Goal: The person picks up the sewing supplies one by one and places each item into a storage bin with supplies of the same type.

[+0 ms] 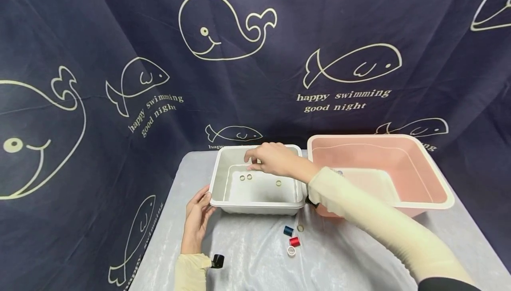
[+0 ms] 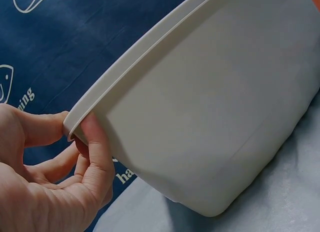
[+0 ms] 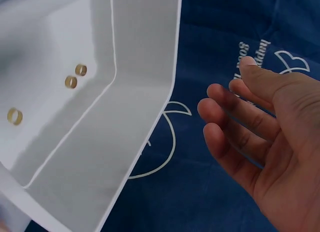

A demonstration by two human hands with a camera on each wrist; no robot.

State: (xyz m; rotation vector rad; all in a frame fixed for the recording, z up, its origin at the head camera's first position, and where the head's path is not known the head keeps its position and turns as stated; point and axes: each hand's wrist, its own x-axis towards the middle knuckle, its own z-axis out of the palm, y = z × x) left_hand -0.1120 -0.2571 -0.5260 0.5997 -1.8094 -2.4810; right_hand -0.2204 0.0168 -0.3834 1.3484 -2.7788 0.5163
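Head view: I see the left hand (image 1: 196, 213) pinching the grey box (image 1: 257, 204) near-left; the right hand (image 1: 273, 158), fingers loosely bent, empty, is above. Strong pull may slide three rings (image 1: 278, 183) inside.

The left hand (image 1: 198, 209) is at the near left corner of the grey basin (image 1: 259, 210), thumb and fingers pinching its rim. The left forearm, in a cream sleeve (image 1: 191, 271), comes up from the near side of the basin, left of its middle. The right hand (image 1: 272, 158) is raised above the basin's inside, fingers loosely curved and holding nothing, a gap between thumb and fingertips. The right wrist crosses above the basin's right rim, and the sleeved right forearm (image 1: 371, 220) slants away to the basin's near right.
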